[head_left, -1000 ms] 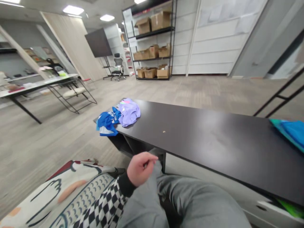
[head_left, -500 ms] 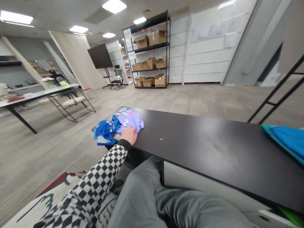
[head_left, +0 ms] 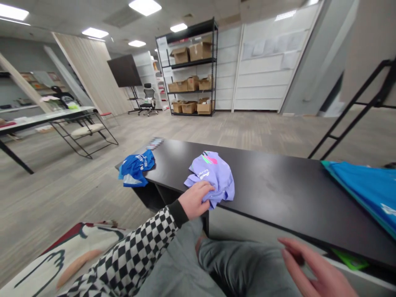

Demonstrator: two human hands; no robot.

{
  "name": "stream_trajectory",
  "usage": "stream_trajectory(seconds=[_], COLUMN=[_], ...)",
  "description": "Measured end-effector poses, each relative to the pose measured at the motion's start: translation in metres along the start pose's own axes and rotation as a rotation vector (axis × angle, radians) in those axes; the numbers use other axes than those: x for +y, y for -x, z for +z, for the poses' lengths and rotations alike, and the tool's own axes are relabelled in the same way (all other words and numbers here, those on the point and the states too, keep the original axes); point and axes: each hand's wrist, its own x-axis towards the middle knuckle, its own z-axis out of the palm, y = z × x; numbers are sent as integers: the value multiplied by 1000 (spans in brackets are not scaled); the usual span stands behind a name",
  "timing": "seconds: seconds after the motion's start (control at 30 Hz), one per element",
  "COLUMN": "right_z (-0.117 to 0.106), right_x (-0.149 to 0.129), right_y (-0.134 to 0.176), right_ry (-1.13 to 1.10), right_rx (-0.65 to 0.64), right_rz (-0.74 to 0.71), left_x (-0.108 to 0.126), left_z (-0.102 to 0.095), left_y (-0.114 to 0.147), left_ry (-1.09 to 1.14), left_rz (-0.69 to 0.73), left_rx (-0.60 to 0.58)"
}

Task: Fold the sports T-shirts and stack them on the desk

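Observation:
My left hand [head_left: 196, 199] grips the near edge of a crumpled purple shirt [head_left: 216, 175] with white lettering and pink and green print. The shirt lies bunched on the black tabletop [head_left: 266, 181], partly hanging over the front edge. Over my knee, at the lower right, my right hand [head_left: 315, 268] is held with its fingers apart and nothing in them. A crumpled blue garment [head_left: 137, 167] with white print lies at the table's left end, overhanging the corner.
On the table's right end are flat blue garments [head_left: 361, 181]. Something green [head_left: 349, 259] shows below the tabletop there. A small blurred item [head_left: 155, 143] lies at the far left corner. Behind the table stand a shelf rack [head_left: 192, 62] with cardboard boxes and a black metal frame [head_left: 346, 111].
My left hand has drawn the purple shirt to the right, away from the blue garment, toward the table's front edge. My right hand has come into view.

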Motion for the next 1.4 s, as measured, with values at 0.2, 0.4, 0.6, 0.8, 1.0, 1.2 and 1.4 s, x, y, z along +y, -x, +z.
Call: stream_trajectory(seconds=[0.2,0.4,0.6,0.8,1.0,1.2,1.4], right_z=[59,75,-3,-43,-88,-131,-147], right_x=[-96,-108,-116,-147,-169,-177,-188], right_y=[-104,-122,-69,-24,-24,-9,-2], right_ry=[241,159,-357,-539,-111,154,-142], right_rx=[4,-80,-166,-152,-3,159,209], right_rz=[-531,-623,-138,117,-169,-221,-215], left_x=[26,107,109,91,104,135,150], left_z=[-11,-35,-59,-75,-92,-119,-157], left_y=[17,57,85,59,42,45,40], left_ry=[-32,270,300,190,75,166,-111], left_rz=[-93,-24,-396,-333,-439,-398,-295], left_rx=[223,180,61,-36,315,397,279])
